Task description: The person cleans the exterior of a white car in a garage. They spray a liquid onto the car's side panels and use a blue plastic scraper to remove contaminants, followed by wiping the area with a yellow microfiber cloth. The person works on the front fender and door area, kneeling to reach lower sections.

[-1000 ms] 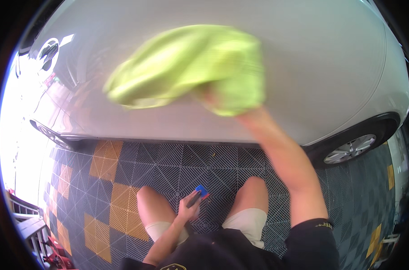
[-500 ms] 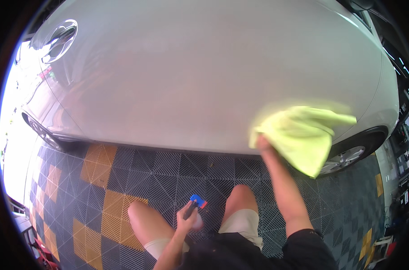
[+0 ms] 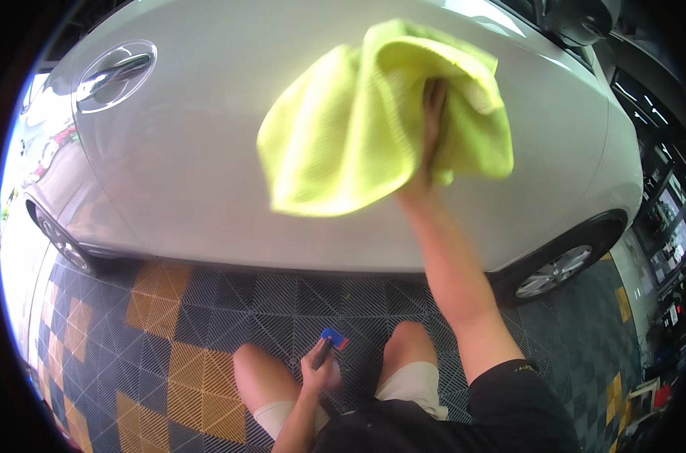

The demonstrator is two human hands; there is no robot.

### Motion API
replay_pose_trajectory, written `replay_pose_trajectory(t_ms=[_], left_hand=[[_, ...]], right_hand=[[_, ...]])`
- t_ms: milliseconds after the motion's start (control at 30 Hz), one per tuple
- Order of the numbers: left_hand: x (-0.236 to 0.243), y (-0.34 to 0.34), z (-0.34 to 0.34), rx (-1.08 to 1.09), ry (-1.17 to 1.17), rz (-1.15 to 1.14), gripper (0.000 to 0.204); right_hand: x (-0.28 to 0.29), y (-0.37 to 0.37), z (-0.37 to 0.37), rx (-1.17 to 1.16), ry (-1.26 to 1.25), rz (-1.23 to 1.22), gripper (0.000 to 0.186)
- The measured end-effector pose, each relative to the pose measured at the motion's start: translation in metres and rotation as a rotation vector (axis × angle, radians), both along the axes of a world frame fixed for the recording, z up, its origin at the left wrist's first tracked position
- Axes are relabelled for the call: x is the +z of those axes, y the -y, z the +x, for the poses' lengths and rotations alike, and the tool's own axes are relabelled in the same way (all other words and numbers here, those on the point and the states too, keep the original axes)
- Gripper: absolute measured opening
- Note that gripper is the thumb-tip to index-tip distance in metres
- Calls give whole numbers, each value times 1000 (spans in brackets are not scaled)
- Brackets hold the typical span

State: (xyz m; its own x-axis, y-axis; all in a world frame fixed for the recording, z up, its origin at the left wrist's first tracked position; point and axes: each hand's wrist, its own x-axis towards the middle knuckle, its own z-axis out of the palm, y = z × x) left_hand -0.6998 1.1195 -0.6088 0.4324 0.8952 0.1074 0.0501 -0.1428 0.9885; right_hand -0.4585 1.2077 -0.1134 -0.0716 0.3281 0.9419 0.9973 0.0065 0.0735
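A yellow-green microfibre cloth (image 3: 335, 132) is bunched in my right hand (image 3: 431, 128), which is raised in front of the silver-white car door (image 3: 207, 181). The cloth hangs spread out and covers part of the panel; whether it touches the paint I cannot tell. Its folds partly hide my fingers, and the edges are a little blurred. Low between my knees, my left hand (image 3: 319, 370) is closed round the dark handle of a small scraper (image 3: 332, 338) with a blue head and a red edge.
The chrome door handle (image 3: 116, 75) is at the upper left, the side mirror (image 3: 581, 21) at the upper right. A front wheel (image 3: 554, 272) and a rear wheel (image 3: 64, 238) stand on ribbed grey and yellow floor tiles (image 3: 207, 385). Shelving and equipment line the far right.
My right hand has carried the cloth up and leftward from beside the front wheel to the upper door. My left hand keeps its grip on the scraper. The view has shifted slightly.
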Motion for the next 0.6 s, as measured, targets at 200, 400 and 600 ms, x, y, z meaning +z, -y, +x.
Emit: replay_pose_trajectory(t_ms=[200, 400, 600], left_hand=[[-15, -1, 14, -52, 96, 0, 48], [-30, -7, -10, 9, 66, -67, 46], [-19, 0, -5, 33, 41, -249, 39]], right_hand=[[-184, 33, 32, 357, -368, -181, 38], [-113, 51, 68, 531, -496, 363, 24], [19, -36, 9, -269, -61, 2, 28]])
